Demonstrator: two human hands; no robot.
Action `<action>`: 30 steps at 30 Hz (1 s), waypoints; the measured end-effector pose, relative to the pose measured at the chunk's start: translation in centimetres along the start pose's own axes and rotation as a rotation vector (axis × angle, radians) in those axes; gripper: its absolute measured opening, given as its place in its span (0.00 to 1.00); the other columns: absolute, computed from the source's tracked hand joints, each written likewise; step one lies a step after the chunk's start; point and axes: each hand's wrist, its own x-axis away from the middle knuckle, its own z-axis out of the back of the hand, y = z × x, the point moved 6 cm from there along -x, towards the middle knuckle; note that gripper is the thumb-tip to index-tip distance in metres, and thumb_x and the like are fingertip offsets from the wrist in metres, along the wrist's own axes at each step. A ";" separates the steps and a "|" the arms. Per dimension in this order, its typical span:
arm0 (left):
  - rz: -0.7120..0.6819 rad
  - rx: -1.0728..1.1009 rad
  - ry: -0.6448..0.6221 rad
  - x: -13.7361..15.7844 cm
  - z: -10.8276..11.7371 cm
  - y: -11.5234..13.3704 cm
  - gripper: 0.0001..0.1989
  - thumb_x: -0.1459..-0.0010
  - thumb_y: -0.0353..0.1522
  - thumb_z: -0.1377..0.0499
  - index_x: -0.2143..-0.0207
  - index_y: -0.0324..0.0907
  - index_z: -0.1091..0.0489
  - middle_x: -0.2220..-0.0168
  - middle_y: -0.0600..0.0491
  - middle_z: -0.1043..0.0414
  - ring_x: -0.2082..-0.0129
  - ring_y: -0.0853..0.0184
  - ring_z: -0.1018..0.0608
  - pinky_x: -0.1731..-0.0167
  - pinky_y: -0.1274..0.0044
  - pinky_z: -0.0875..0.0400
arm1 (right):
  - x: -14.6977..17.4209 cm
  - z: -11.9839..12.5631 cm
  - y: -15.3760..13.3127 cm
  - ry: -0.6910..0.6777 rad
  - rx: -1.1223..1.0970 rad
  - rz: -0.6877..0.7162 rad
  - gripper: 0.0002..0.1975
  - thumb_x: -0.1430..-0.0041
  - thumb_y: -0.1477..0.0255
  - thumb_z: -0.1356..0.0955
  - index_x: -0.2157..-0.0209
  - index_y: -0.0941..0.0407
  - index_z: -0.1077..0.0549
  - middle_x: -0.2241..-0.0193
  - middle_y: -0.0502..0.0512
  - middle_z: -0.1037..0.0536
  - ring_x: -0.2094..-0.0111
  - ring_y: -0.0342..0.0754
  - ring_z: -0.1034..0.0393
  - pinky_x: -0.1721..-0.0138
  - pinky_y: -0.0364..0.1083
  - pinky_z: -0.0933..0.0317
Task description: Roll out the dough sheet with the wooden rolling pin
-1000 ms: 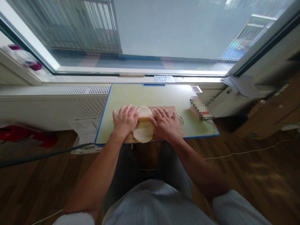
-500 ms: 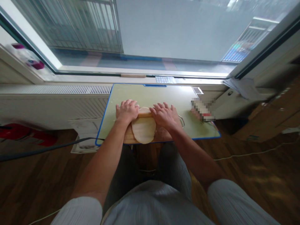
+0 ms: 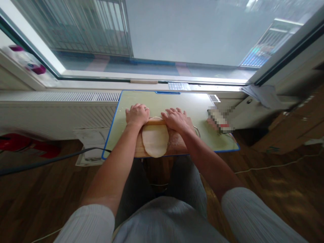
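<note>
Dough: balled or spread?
Spread: the dough lies as a flat, rounded sheet, extending on both sides of the pin.

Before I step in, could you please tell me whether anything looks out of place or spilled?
The dough seems to overhang the near edge of the wooden board instead of lying fully on it; pale dusting, perhaps flour, marks the board beside the dough.

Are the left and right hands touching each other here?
Apart: the head view shows a stretch of rolling pin between the left hand and right hand.
</note>
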 end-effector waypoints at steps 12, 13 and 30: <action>0.040 -0.011 0.068 -1.9 0.2 0.1 0.23 0.30 0.38 0.52 0.48 0.43 0.19 0.44 0.38 0.19 0.42 0.48 0.21 0.41 0.57 0.32 | -3.8 -1.0 1.3 0.010 -0.165 -0.087 0.26 0.26 0.53 0.41 0.39 0.46 0.22 0.33 0.58 0.25 0.33 0.65 0.36 0.33 0.71 0.44; 0.041 -0.009 0.064 -1.9 0.2 0.0 0.23 0.30 0.38 0.52 0.48 0.43 0.19 0.44 0.38 0.19 0.42 0.48 0.21 0.41 0.58 0.32 | -3.8 -1.0 1.3 0.009 -0.161 -0.088 0.26 0.26 0.54 0.41 0.39 0.46 0.22 0.33 0.58 0.25 0.33 0.65 0.36 0.33 0.71 0.43; -0.010 -0.048 -0.094 0.4 -0.7 -0.4 0.25 0.29 0.43 0.52 0.41 0.51 0.22 0.36 0.43 0.25 0.38 0.47 0.25 0.40 0.55 0.31 | 0.9 -0.2 0.1 0.116 -0.069 -0.058 0.24 0.23 0.57 0.43 0.41 0.50 0.23 0.37 0.60 0.22 0.35 0.62 0.36 0.33 0.65 0.45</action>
